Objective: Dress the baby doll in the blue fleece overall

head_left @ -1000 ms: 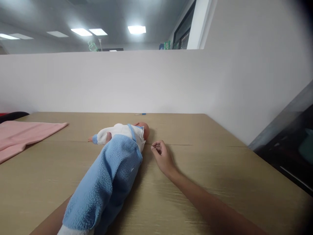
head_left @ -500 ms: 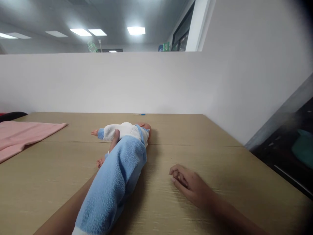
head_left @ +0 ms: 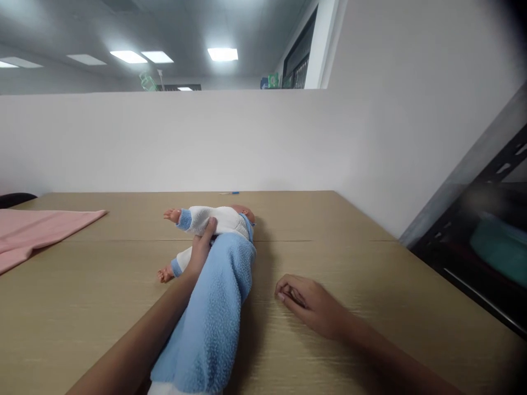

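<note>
A baby doll (head_left: 214, 307) in blue fleece trousers and a white top with blue cuffs lies on its side on the table, its head at the far end and its legs toward me. My left hand (head_left: 202, 241) grips the doll at its torso, the thumb showing on the white top; the other fingers are hidden by the body. The doll's two arms stick out to the left. To the right of the doll, my right hand (head_left: 302, 302) rests by the tabletop with its fingers loosely curled together. Nothing shows in it, and it is apart from the doll.
A pink cloth (head_left: 41, 230) lies at the left of the wooden table (head_left: 346, 258). A pen-like stick with a blue end (head_left: 234, 192) lies near the back edge. Behind stands a white partition (head_left: 164, 142). On the right is a dark rack (head_left: 465, 258) holding teal fabric.
The doll has turned and shifted slightly right, with more of my left hand and forearm now showing beside it. My right hand has barely moved. The view has swung slightly right.
</note>
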A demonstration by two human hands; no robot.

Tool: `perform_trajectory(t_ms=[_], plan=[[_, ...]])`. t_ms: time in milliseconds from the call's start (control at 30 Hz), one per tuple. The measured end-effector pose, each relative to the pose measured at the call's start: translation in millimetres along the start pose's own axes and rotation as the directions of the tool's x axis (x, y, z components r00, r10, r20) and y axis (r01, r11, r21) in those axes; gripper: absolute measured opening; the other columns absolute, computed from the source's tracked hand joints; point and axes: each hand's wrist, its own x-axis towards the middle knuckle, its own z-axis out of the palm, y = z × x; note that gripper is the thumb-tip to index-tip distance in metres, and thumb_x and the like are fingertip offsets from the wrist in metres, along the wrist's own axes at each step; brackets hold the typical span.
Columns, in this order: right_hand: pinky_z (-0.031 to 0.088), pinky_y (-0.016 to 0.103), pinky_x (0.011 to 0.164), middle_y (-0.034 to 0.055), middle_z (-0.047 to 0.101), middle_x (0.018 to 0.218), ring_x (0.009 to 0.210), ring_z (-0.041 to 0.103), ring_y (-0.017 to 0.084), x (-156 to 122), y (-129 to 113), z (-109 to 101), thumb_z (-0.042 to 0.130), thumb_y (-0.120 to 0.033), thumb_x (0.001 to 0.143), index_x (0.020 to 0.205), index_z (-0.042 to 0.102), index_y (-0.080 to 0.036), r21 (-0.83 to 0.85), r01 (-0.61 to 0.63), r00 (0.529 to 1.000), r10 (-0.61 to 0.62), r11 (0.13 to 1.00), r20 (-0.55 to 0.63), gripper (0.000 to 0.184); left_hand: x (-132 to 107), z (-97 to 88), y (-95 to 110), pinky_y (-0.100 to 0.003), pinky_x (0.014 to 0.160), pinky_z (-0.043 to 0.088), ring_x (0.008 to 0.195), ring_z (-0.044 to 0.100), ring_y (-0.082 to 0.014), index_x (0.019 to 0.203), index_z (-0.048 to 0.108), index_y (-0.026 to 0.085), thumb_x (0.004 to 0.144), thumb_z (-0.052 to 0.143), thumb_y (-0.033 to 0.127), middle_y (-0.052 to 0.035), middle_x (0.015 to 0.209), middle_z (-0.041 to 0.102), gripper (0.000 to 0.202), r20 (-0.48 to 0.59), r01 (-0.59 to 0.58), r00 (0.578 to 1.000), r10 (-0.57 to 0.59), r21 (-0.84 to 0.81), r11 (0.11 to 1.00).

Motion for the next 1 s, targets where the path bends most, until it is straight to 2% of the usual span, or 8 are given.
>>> perform_trajectory(t_ms=[167, 367, 533, 667, 767, 900, 933, 1000], plan=[[0.044, 0.03, 0.073, -0.0006, 0.067, 0.083, 0.076, 0.061, 0.018, 0.3, 4.5, -0.7, 0.054, -0.036, 0.108, 0.101, 0.067, -0.024, 0.0, 0.008, 1.0, -0.008, 1.0, 0.014, 0.02, -6.7, 13.9, -2.0, -0.048, 0.129, 0.04, 0.143, 0.062, -0.0344, 0.127, 0.075, 0.018, 0.083, 0.084, 0.065, -0.0092, 0.129, 0.079, 0.065, 0.031, -0.048, 0.998, 0.047, 0.061, 0.997], [0.047, 0.032, 0.081, 0.0026, 0.075, 0.097, 0.089, 0.067, 0.021, 0.6, 3.2, -3.9, 0.05, -0.036, 0.11, 0.103, 0.068, -0.023, 0.049, 0.013, 1.0, -0.014, 0.999, 0.017, 0.023, -13.0, 27.4, -6.3, -0.046, 0.132, 0.034, 0.147, 0.058, -0.0325, 0.13, 0.073, 0.019, 0.089, 0.08, 0.061, -0.0097, 0.142, 0.073, 0.059, 0.091, -0.093, 0.993, 0.076, 0.203, 0.975], [0.05, 0.035, 0.085, 0.0041, 0.074, 0.1, 0.092, 0.067, 0.022, 1.5, 3.7, -5.3, 0.046, -0.046, 0.112, 0.109, 0.067, -0.023, 0.152, -0.018, 0.998, 0.027, 0.988, -0.055, 0.031, -17.6, 39.8, -7.0, -0.047, 0.128, 0.038, 0.141, 0.061, -0.0346, 0.127, 0.074, 0.02, 0.09, 0.077, 0.06, -0.0089, 0.139, 0.075, 0.055, 0.138, -0.146, 0.985, 0.107, 0.311, 0.939], [0.052, 0.035, 0.079, 0.0027, 0.069, 0.096, 0.083, 0.064, 0.02, 3.0, 7.4, -3.9, 0.043, -0.057, 0.112, 0.12, 0.062, -0.024, 0.362, -0.065, 0.989, 0.109, 0.93, -0.101, 0.039, -20.0, 48.3, -12.5, -0.046, 0.118, 0.047, 0.127, 0.068, -0.0347, 0.112, 0.078, 0.02, 0.094, 0.071, 0.054, -0.0077, 0.122, 0.081, 0.039, 0.242, -0.215, 0.962, 0.124, 0.398, 0.892], [0.054, 0.034, 0.074, 0.0054, 0.07, 0.106, 0.078, 0.064, 0.019, 3.8, 12.8, -1.8, 0.041, -0.068, 0.109, 0.127, 0.059, -0.024, 0.545, -0.092, 0.969, 0.2, 0.834, -0.142, 0.051, -22.1, 55.1, -17.6, -0.046, 0.117, 0.048, 0.125, 0.069, -0.0329, 0.115, 0.075, 0.02, 0.097, 0.067, 0.044, -0.0091, 0.128, 0.079, 0.032, 0.391, -0.36, 0.902, 0.181, 0.452, 0.816], [0.061, 0.042, 0.085, 0.0121, 0.073, 0.121, 0.096, 0.073, 0.026, 6.1, 27.4, -0.5, 0.031, -0.08, 0.104, 0.137, 0.059, -0.024, 0.743, -0.078, 0.954, 0.265, 0.665, -0.137, 0.071, -31.6, 69.2, -16.8, -0.05, 0.117, 0.046, 0.127, 0.065, -0.0326, 0.129, 0.067, 0.02, 0.094, 0.064, 0.029, -0.0133, 0.135, 0.072, 0.037, 0.614, -0.589, 0.762, 0.208, 0.522, 0.617], [0.062, 0.046, 0.086, 0.0126, 0.074, 0.118, 0.098, 0.075, 0.028, 8.3, 32.6, -0.7, 0.023, -0.081, 0.104, 0.136, 0.061, -0.024, 0.739, -0.079, 0.951, 0.274, 0.669, -0.146, 0.076, -35.2, 73.4, -15.3, -0.052, 0.113, 0.048, 0.125, 0.065, -0.0333, 0.131, 0.066, 0.021, 0.093, 0.065, 0.029, -0.0135, 0.132, 0.072, 0.039, 0.662, -0.624, 0.73, 0.169, 0.547, 0.558], [0.063, 0.049, 0.085, 0.0128, 0.077, 0.109, 0.098, 0.076, 0.03, 16.8, 43.7, -2.5, 0.012, -0.08, 0.105, 0.131, 0.067, -0.026, 0.643, -0.089, 0.936, 0.285, 0.761, -0.208, 0.081, -42.5, 81.1, -11.9, -0.054, 0.109, 0.049, 0.124, 0.064, -0.0355, 0.137, 0.065, 0.023, 0.091, 0.07, 0.034, -0.013, 0.132, 0.07, 0.048, 0.724, -0.677, 0.684, 0.082, 0.59, 0.44]])
